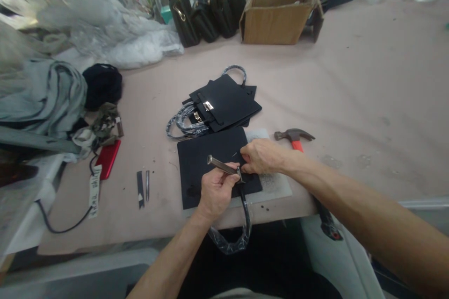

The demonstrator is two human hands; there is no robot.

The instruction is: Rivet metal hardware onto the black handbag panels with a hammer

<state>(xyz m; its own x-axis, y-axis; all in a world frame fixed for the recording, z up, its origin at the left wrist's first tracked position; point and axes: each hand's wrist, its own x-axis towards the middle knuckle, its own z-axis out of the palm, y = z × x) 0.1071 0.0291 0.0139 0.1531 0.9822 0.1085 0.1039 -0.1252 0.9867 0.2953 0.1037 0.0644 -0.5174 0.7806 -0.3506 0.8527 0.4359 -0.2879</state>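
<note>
A black bag panel (pixel 210 149) lies flat at the table's front edge, partly over a pale board (pixel 277 186). My left hand (pixel 216 191) is closed around a metal punch (pixel 218 162), tilted with its top end to the left. A plastic-wrapped bag handle (pixel 247 217) runs from the panel and hangs over the edge. My right hand (pixel 261 156) rests on the panel's right side, fingers pinched beside the punch and a small metal part (pixel 239 174). What those fingers hold is too small to make out.
Several stacked black bag panels (pixel 229 103) with wrapped handles lie behind. A claw hammer (pixel 296 136) is to the right. A dark strip (pixel 140 189) and a metal rod (pixel 148 186) lie left, near a red case (pixel 110 159). A cardboard box (pixel 273 18) and black handbags (pixel 185 18) stand at the back.
</note>
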